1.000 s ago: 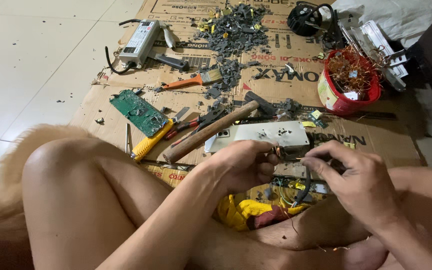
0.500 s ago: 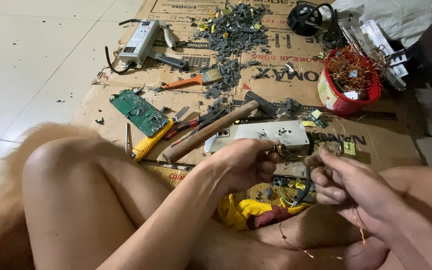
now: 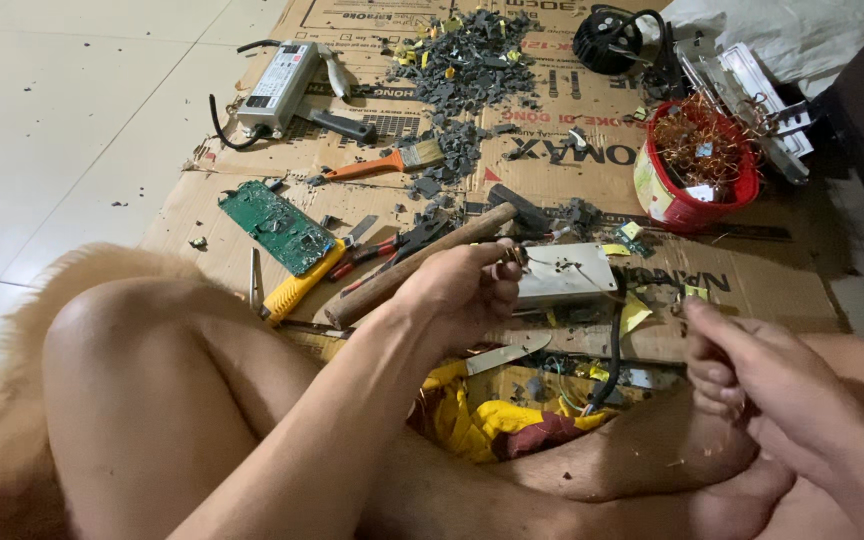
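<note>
My left hand (image 3: 462, 292) is raised over the cardboard, its fingers pinched on a small copper-wound part (image 3: 508, 258), just in front of a white metal casing (image 3: 564, 276). My right hand (image 3: 752, 372) is off to the right above my leg, fingers closed on thin copper wire that is hard to make out. A wooden hammer handle (image 3: 420, 266) lies under and to the left of my left hand. My bare knees and legs fill the lower frame.
A red bucket of copper wire (image 3: 694, 168) stands at the back right. On the cardboard sheet (image 3: 552, 150) lie a green circuit board (image 3: 277, 226), yellow-handled screwdriver (image 3: 297, 286), red-handled pliers (image 3: 392, 246), orange-handled brush (image 3: 382, 162), grey power unit (image 3: 277, 88) and dark fragments (image 3: 467, 60). Yellow cloth (image 3: 482, 418) sits between my legs.
My right hand has pulled away from the left, moving right and down towards my leg. The left hand stays by the white casing, still pinching the small part.
</note>
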